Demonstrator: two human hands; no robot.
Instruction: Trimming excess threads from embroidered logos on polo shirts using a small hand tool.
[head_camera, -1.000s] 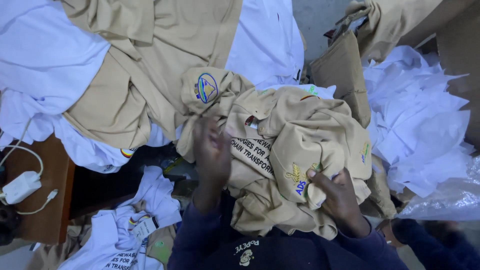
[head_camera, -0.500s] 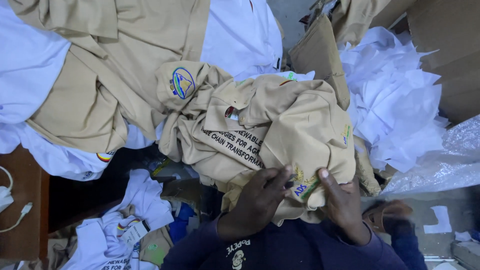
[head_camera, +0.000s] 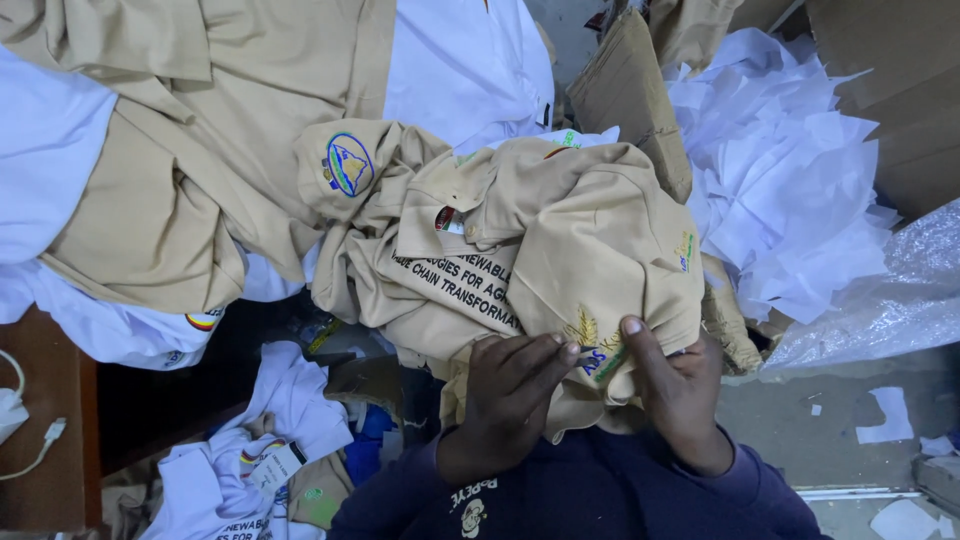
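A crumpled tan polo shirt (head_camera: 530, 250) with dark lettering and small embroidered emblems lies bunched in front of me. My left hand (head_camera: 505, 395) rests with its fingers on the shirt's lower edge beside a yellow and blue emblem. My right hand (head_camera: 675, 385) pinches the same edge, thumb on top of the cloth. Both sleeves are dark navy.
Tan and white shirts (head_camera: 180, 170) are piled at the upper left. White tissue paper (head_camera: 790, 190) and a brown cardboard piece (head_camera: 630, 100) lie at the right, with clear plastic wrap (head_camera: 880, 300). More white shirts (head_camera: 250, 460) lie below left, beside a wooden surface (head_camera: 45, 440) with a white cable.
My left hand came down from the shirt's middle to its lower edge next to my right hand. The view shifted so the pile sits further left.
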